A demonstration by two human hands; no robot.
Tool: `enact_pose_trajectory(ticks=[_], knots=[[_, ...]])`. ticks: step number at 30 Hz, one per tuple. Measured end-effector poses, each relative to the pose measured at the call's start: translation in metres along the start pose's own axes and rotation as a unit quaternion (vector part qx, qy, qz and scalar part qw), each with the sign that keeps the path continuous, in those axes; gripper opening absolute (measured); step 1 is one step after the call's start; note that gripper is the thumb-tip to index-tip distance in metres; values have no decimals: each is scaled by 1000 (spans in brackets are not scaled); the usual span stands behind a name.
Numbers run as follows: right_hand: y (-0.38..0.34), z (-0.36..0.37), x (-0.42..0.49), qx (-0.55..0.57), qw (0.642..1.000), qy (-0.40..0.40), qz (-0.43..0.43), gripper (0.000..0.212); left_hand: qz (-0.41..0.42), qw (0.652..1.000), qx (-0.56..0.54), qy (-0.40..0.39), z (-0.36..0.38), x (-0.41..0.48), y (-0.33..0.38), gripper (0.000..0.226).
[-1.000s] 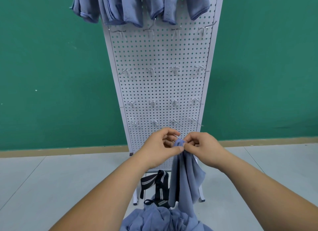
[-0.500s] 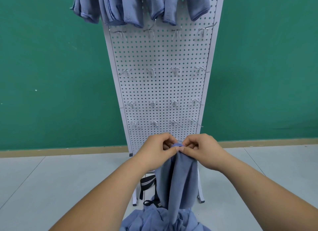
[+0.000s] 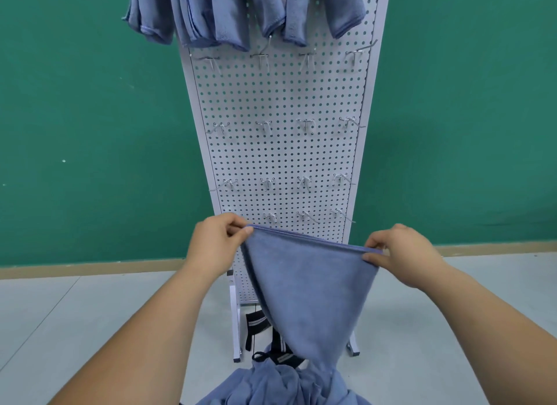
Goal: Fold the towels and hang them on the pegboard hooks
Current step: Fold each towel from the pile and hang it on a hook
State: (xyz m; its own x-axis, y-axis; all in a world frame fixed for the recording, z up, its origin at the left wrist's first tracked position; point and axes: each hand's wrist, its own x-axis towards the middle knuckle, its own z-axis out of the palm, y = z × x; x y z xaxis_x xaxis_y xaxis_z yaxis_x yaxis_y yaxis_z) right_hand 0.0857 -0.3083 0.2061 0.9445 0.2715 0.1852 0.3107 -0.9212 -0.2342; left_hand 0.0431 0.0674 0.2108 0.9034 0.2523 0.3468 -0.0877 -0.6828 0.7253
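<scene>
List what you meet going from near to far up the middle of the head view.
Nearest, the heap of blue towels → blue towel stretched between left hand and right hand → white pegboard → green wall.

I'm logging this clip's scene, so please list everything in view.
Pegboard: one, white, centre.
Hooks: fifteen bare visible, metal, four rows.
Hung towels: several, blue, pegboard top, cropped.
Held towel: one, blue, stretched before pegboard.
Towel pile: one, blue, bottom edge.
Striped strap: one, black, pegboard's foot.
Wall: one, green, behind.
Floor: one, grey, below.
Left hand: one, pinching towel's left end.
Right hand: one, pinching towel's right end.
</scene>
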Motion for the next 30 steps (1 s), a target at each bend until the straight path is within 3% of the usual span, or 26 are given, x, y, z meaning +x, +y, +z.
enact_pose_trajectory(ticks=[4, 6, 10, 14, 18, 20, 22, 24, 26, 28, 30], knots=[[6, -8, -1, 15, 998, 43, -41, 15, 14, 999, 48, -13, -6, 3, -12, 8], [4, -7, -2, -34, 997, 34, -54, 18, 19, 998, 58, -17, -6, 3, -13, 7], [4, 1, 1, -117, 993, 3, 2, 21, 21, 998, 62, -25, -3, 2, -12, 1], [0, 7, 4, -25, 997, 21, 76, 15, 11, 996, 82, -44, 3, -1, -9, 6], [-5, 2, 4, 141, 975, 132, 110, 5, -4, 992, 90, -83, 3, -1, -15, 15], [-9, -2, 5, 162, 970, 152, 103, 14, -9, 988, 98, -121, 4, -1, -18, 12], [-16, -6, 6, 98, 985, 116, 88, 18, -2, 981, 138, -139, 6, -1, -21, 11], [-23, -12, 4, 80, 993, 41, 70, 7, -6, 976, 174, -132, 6, 0, -24, 8], [-30, -20, -2, 225, 972, -64, 33, 13, -19, 972, 205, -117, 5, 2, -29, 8], [-36, -29, -11, 359, 921, -148, 1, 13, -37, 966, 238, -100, 2, 4, -35, 14], [-30, -31, -12, 324, 936, -136, -12, 14, -50, 962, 256, -86, -1, 6, -36, 13]])
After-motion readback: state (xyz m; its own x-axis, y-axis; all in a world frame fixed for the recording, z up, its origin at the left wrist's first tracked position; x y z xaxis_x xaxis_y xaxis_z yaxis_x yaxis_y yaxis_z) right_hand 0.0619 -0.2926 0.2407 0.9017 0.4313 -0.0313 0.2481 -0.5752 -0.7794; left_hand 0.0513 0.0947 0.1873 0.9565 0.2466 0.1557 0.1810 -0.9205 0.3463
